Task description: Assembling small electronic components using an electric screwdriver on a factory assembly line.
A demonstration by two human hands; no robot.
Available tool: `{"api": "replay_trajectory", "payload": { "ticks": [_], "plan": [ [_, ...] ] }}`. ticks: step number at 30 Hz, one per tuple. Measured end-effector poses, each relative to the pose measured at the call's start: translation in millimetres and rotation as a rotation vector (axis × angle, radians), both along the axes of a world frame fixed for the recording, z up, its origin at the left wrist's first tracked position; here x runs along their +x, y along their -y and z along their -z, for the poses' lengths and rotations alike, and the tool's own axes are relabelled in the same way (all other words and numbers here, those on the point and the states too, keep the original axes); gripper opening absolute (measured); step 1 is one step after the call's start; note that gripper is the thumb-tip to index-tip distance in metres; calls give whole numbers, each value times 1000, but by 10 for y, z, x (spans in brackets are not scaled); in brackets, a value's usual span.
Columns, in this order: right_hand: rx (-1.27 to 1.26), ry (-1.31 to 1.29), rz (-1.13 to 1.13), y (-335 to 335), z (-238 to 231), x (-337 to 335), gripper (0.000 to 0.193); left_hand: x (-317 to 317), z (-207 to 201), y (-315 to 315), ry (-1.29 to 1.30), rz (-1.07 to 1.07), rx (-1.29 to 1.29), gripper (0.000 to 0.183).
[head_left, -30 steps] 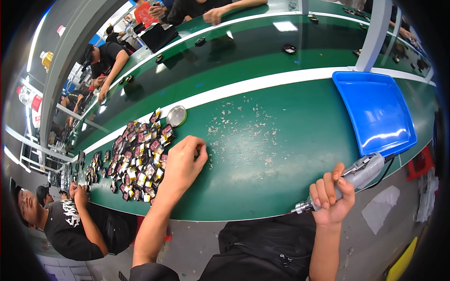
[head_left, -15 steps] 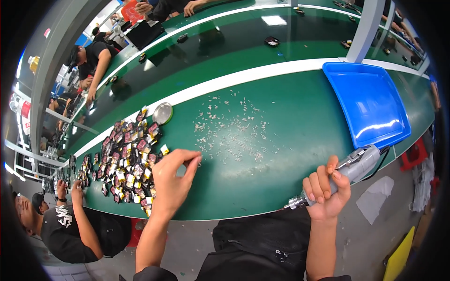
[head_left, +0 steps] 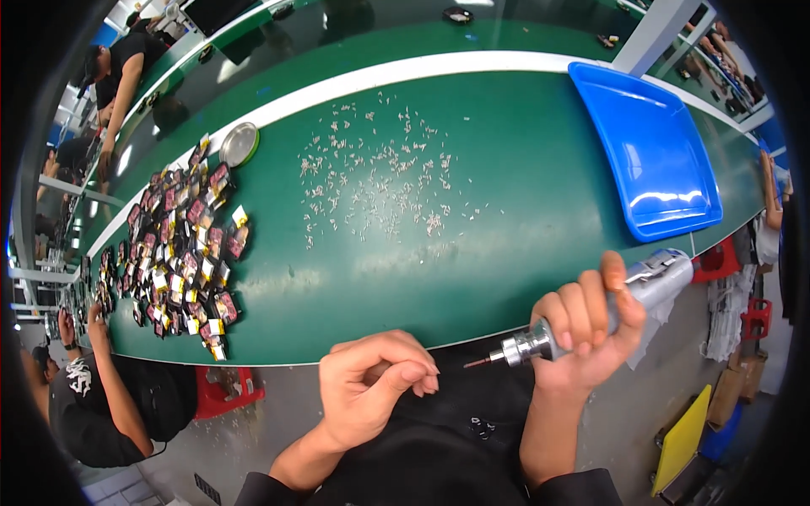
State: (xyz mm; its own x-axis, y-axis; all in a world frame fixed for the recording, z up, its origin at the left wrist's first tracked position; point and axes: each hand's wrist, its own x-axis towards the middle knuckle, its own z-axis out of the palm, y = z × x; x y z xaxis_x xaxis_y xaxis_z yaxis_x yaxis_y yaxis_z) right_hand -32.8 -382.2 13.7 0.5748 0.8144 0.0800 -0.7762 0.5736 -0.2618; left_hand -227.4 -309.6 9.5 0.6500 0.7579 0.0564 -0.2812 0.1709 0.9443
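Observation:
My right hand is wrapped round a grey electric screwdriver, its bit pointing left past the table's front edge. My left hand is closed in a pinch a little left of the bit's tip; whatever its fingertips hold, if anything, is too small to make out. Scattered over the green tabletop beyond my hands are many tiny silvery pieces, perhaps screws. A heap of small black parts with pink faces and yellow-and-white tabs covers the left side.
A blue tray lies at the right end of the table. Behind the heap rests a round metal dish. Another person sits at the left, close to a red stool. A grey post rises at the back right.
My left hand has moved from above the small pieces toward me and right, close to the screwdriver bit. The right hand still grips the screwdriver. The whole view has shifted.

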Motion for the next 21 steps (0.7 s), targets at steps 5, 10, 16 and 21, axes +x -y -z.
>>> {"api": "replay_trajectory", "payload": {
  "ticks": [5,10,16,21],
  "plan": [
    [36,-63,57,38,-231,-185,16,34,55,167,116,112,-208,25],
    [43,14,59,56,-232,-211,15,100,7,234,161,165,-308,26],
    [29,18,83,83,-217,-204,13,108,28,237,154,184,-307,25],
    [38,125,120,78,-238,-202,11,107,3,244,53,147,-235,23]
  ]
}}
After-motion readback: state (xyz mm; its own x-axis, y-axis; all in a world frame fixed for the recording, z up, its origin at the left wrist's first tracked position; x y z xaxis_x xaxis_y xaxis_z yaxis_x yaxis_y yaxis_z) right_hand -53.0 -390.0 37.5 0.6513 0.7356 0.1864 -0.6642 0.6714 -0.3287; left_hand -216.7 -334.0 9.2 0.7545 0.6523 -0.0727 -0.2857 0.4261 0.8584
